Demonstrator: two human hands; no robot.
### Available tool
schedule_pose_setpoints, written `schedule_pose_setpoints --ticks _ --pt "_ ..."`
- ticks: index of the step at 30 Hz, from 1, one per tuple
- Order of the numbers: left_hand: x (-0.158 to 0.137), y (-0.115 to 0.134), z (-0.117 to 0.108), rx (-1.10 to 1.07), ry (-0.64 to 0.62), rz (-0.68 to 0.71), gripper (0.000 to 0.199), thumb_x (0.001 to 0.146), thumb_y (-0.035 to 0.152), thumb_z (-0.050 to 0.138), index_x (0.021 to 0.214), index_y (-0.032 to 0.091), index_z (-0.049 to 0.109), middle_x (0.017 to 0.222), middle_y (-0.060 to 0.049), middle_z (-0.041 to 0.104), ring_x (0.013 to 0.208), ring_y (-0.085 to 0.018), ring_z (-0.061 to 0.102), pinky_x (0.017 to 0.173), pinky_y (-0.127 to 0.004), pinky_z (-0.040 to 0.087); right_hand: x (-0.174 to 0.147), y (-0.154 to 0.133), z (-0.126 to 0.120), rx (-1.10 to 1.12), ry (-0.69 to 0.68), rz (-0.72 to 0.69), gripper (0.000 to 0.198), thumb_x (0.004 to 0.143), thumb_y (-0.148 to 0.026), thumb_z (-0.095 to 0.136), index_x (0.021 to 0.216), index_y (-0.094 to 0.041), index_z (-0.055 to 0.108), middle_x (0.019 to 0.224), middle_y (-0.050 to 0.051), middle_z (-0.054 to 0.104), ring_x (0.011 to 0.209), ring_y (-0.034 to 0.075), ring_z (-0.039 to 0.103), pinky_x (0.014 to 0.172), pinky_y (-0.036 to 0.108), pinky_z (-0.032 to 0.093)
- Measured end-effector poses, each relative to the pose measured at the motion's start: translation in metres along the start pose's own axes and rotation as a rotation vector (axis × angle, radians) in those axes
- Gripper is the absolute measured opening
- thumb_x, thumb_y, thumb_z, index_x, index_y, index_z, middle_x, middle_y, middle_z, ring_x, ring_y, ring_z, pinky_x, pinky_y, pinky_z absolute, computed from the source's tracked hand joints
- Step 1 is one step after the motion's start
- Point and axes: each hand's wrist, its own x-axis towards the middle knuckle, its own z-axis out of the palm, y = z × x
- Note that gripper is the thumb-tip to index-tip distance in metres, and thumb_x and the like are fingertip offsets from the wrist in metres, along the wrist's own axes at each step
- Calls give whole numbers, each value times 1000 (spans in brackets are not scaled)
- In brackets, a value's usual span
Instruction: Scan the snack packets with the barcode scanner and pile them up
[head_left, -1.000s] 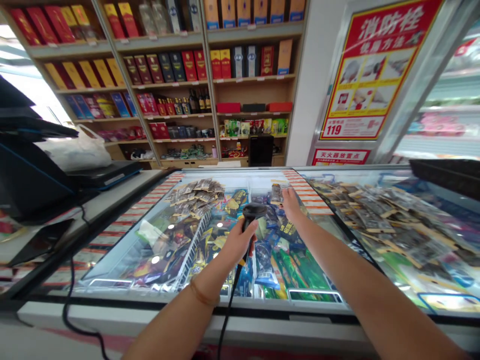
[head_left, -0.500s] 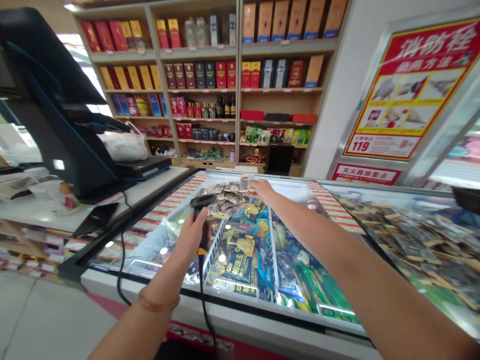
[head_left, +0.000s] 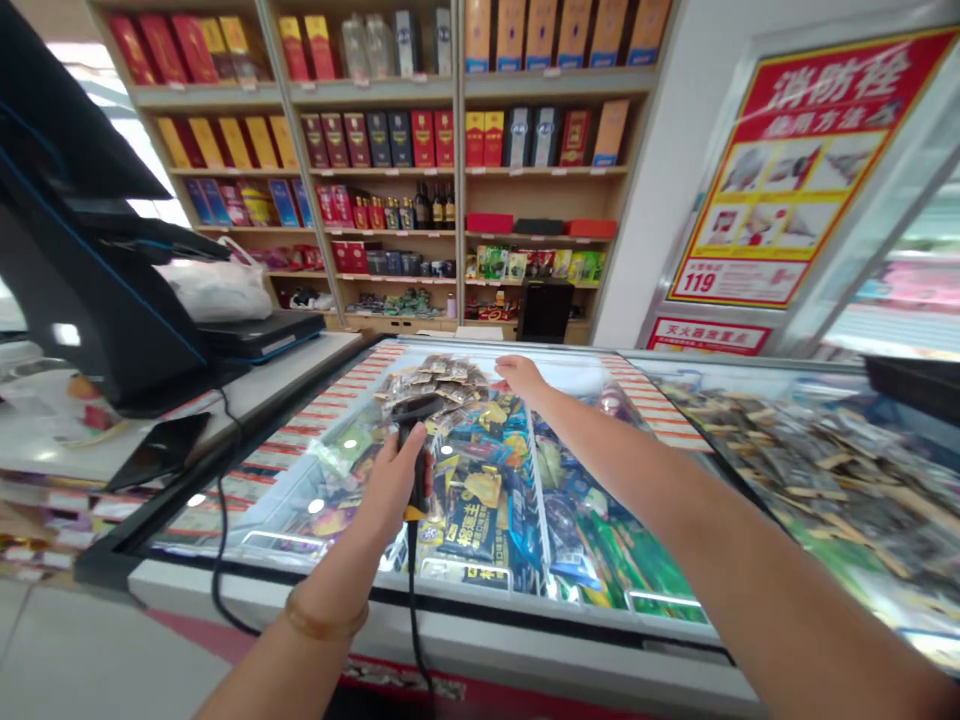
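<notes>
My left hand (head_left: 401, 475) is closed around the handle of a black handheld barcode scanner (head_left: 418, 408), its head over the near side of a pile of small clear packets (head_left: 442, 378). The packets have brown contents and lie on the glass top of a chest freezer (head_left: 570, 365). My right hand (head_left: 519, 374) is just right of the pile, with fingers curled together and no packet showing in them. Under the glass are bagged goods (head_left: 469, 510) in white wire baskets.
A black checkout terminal (head_left: 75, 250) and a white plastic bag (head_left: 214, 285) stand on the left counter. The scanner's cable (head_left: 412, 600) hangs over the freezer's front edge. More packets (head_left: 840, 460) are heaped at right. Shelves of boxes (head_left: 390, 140) stand behind.
The packet that showed at my right fingertips no longer sticks out from them. The scanner has moved slightly to the right against the pile. The camera view has shifted a little.
</notes>
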Motion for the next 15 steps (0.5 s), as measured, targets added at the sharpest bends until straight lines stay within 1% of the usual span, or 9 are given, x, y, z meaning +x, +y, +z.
schedule_pose_setpoints --ticks 2,4,5,6,8,11,13,15 --pt "0 -3 24 -15 -57 -16 54 68 68 76 82 22 51 57 5 57 39 -10 48 37 -22 38 -10 14 -36 -87 31 -31 25 92 -9 61 116 -14 67 103 8 75 57 11 69 52 21 52" --pt "-2 -5 51 -13 -117 -21 54 68 67 77 83 21 51 57 6 56 39 -9 48 37 -22 38 -20 29 -77 -164 77 -53 25 91 -11 60 114 -15 69 115 9 73 58 11 70 52 22 53" --pt "-3 -6 64 -10 -147 -18 54 68 67 77 84 21 51 57 6 56 38 -9 48 37 -22 38 -25 36 -99 -201 104 -56 25 91 -12 59 113 -15 70 118 9 73 60 11 70 53 22 53" --pt "-5 -6 78 -8 -176 -15 54 69 66 76 84 21 51 56 6 56 38 -9 48 37 -22 38 -30 43 -121 -239 133 -54 26 91 -12 57 113 -16 70 117 9 73 62 12 71 54 22 54" --pt "-8 -8 105 -3 -229 -21 54 70 67 75 83 22 51 55 5 56 37 -10 48 37 -22 38 -40 54 -169 -334 208 -46 28 91 -13 55 114 -16 70 109 8 75 68 14 72 60 25 56" --pt "-14 -11 141 2 -304 -49 55 69 69 74 81 22 50 54 5 56 37 -10 48 36 -22 39 -55 61 -245 -558 381 -63 30 87 -13 56 111 -16 74 100 8 77 80 19 73 79 32 58" --pt "-17 -17 160 -3 -343 -49 56 67 70 75 83 22 51 54 5 56 38 -10 48 35 -22 38 -69 61 -297 -718 536 -67 28 86 -13 57 107 -14 76 103 9 77 91 21 72 91 34 54" --pt "-18 -25 172 -11 -387 -28 57 67 71 75 84 22 52 55 6 56 39 -10 49 35 -22 38 -85 61 -348 -829 696 -18 27 89 -17 57 108 -13 75 108 13 76 100 23 70 95 33 50"
